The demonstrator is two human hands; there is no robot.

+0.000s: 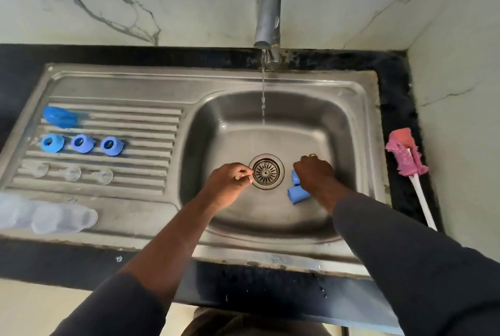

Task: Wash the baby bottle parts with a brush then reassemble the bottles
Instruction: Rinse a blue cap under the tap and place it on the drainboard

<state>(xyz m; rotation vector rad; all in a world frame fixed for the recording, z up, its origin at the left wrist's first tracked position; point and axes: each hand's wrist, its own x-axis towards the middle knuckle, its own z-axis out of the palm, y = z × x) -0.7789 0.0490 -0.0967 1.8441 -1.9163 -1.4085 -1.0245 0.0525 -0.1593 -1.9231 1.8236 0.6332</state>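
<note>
Two blue bottle caps lie in the steel sink basin (270,216), right of the drain. My right hand (315,173) reaches down onto the upper cap (295,177), fingers closed over it; the lower cap (297,195) lies just below my wrist. My left hand (230,181) hovers left of the drain (266,171) with fingers pinched together, nothing visible in them. On the drainboard sit three blue collar rings (81,143), three clear nipples (71,173), a blue lid (61,116) and clear bottles (51,216) lying on their sides.
Water runs in a thin stream from the tap (267,13) into the basin's back. A pink bottle brush (405,157) with a white handle lies on the black counter right of the sink. A marble wall stands behind and to the right.
</note>
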